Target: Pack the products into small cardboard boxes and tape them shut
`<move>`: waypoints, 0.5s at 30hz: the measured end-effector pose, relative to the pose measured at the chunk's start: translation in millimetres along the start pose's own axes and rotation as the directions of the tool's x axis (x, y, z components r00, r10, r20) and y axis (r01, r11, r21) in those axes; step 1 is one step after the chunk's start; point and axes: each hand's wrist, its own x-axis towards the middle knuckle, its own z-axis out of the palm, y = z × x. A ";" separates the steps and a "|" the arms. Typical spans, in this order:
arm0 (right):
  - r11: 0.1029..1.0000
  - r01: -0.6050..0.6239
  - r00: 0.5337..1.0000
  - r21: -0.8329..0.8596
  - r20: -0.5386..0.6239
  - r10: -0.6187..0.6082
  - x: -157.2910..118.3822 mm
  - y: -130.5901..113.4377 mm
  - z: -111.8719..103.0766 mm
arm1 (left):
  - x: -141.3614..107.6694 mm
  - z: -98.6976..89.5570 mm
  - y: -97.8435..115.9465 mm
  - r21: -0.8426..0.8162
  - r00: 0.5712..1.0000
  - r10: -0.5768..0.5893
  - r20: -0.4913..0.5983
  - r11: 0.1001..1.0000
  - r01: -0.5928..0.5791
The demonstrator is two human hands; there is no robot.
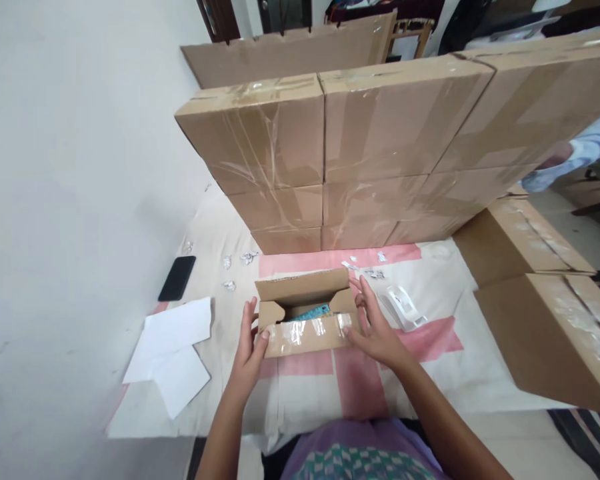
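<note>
A small cardboard box [283, 341] with its lid flap raised stands on the cloth in front of me. Inside lies a blue patterned thing [311, 313], partly hidden by the front wall; its kind I cannot make out. My left hand [250, 341] grips the box's left end, thumb on the front wall. At the right end, my right hand [376, 331] grips it too, thumb over the taped front and fingers along the side. Just right of that hand lies a white tape dispenser-like object [404, 308].
Stacked taped cartons [275, 147] form a wall behind the box. More cartons [545, 333] stand at the right. White paper sheets [175, 347], a black phone [177, 279] and crumpled scraps [229, 285] lie on the left. A person's sleeve [595, 150] shows at far right.
</note>
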 end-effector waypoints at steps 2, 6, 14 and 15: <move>0.998 0.017 0.998 0.061 -0.069 -0.012 6.0 3.6 1.9 | 0.0 1.6 0.9 0.009 1.000 0.016 0.001 1.000 -0.016; 0.978 0.187 0.973 0.093 -0.153 -0.171 12.9 13.7 8.5 | 1.5 3.4 0.8 0.104 0.992 0.125 0.014 0.987 -0.126; 0.945 0.301 0.929 -0.126 -0.187 -0.320 16.1 12.7 7.3 | 5.1 -6.9 34.2 0.593 0.942 0.302 0.145 0.736 -0.327; 0.942 0.299 0.928 -0.150 -0.183 -0.324 16.2 11.7 7.1 | 3.7 -5.9 42.1 0.676 0.936 0.309 0.166 0.655 -0.336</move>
